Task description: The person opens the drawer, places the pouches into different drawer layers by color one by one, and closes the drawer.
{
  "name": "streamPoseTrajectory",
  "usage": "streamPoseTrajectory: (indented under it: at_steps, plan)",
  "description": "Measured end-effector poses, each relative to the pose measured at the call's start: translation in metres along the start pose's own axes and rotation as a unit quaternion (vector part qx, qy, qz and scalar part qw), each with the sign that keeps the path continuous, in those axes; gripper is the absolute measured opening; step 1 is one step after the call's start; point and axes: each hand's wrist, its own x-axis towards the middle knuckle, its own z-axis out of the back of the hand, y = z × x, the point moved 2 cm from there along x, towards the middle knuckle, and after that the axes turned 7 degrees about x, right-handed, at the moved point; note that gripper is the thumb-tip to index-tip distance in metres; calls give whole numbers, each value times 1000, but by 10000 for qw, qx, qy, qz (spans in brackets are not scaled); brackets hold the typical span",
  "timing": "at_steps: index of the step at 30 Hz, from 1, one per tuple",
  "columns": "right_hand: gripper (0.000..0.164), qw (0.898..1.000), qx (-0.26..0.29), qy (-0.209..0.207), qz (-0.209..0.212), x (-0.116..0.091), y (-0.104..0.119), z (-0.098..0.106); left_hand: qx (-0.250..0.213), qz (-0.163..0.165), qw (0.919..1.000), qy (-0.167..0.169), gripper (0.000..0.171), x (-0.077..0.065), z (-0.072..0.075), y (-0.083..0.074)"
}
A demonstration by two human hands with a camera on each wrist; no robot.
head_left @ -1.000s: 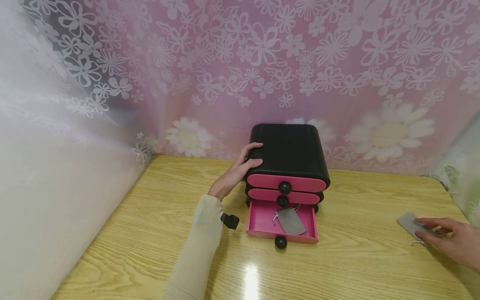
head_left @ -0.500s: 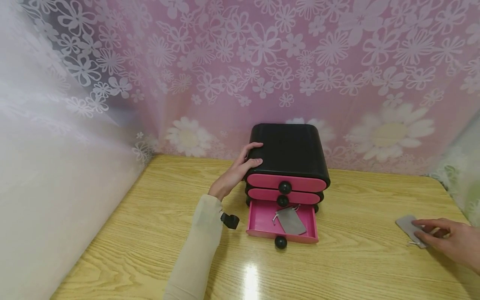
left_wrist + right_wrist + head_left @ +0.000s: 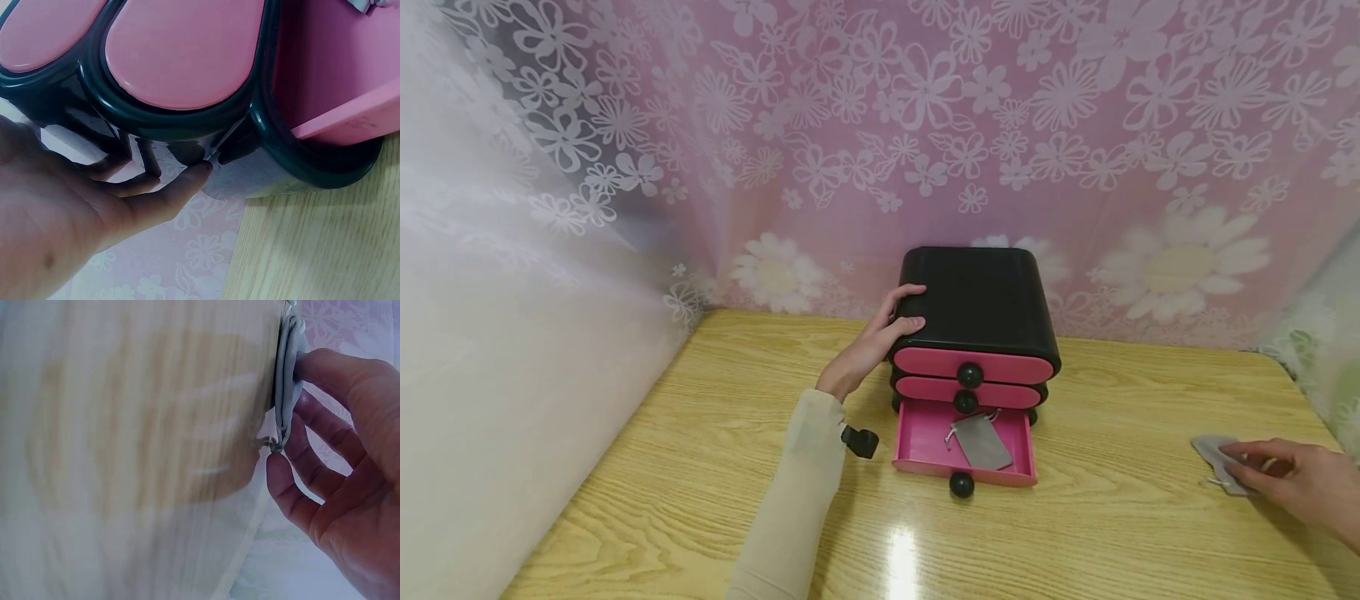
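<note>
A black mini drawer unit [image 3: 973, 300] with pink drawer fronts stands against the curtain. Its bottom drawer [image 3: 917, 433] is pulled out, and a grey drawstring pouch [image 3: 982, 442] lies inside. My left hand [image 3: 868, 346] rests on the unit's upper left edge, two digits on top; in the left wrist view, fingers [image 3: 181, 187] touch its glossy side. At the far right, my right hand [image 3: 1300, 483] pinches a second grey drawstring pouch [image 3: 1213, 454] at the tabletop. That pouch looks bent between thumb and fingers; the right wrist view has it edge-on [image 3: 289, 381].
The wooden table [image 3: 1112, 517] extends on both sides of the drawer unit. Black round knobs [image 3: 962, 485] stick out from the drawers. A flowered curtain [image 3: 850, 167] closes off the back, and pale sheeting [image 3: 550, 350] hangs at the left.
My right hand has shifted slightly left, and the pouch under it has gone from flat to bent. The left hand, drawer unit and pouch in the drawer have stayed put.
</note>
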Motion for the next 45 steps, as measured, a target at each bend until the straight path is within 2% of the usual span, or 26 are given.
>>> streamPoseTrajectory:
  at_steps: [6, 13, 19, 25, 32, 39, 45]
  plan:
    - [17, 9995, -29, -179, 272, -3, 2, 0, -53, -14, 10000, 4, 49, 1, -1, 0]
    - [12, 9989, -110, -238, 396, -7, 7, 1, -27, 25, 10000, 38, 49, 0, -1, 1]
    - [13, 9984, -23, -304, 470, -8, 15, 1, -43, 5, 10000, 46, 49, 0, -2, 2]
    - [16, 9959, 177, -371, 807, -10, 25, 3, -55, 19, 10000, 36, 48, 1, -2, 4]
    - [18, 9921, 233, -569, 1096, -9, 44, 8, -85, 36, 9999, 45, 48, 0, -2, 4]
    - [19, 9930, 245, -431, 1074, -7, 68, 12, -71, 3, 10000, 16, 48, 1, 0, 3]
    - [25, 9906, 428, -510, 1198, -6, 86, 14, -88, 6, 10000, 35, 48, 1, 1, 2]
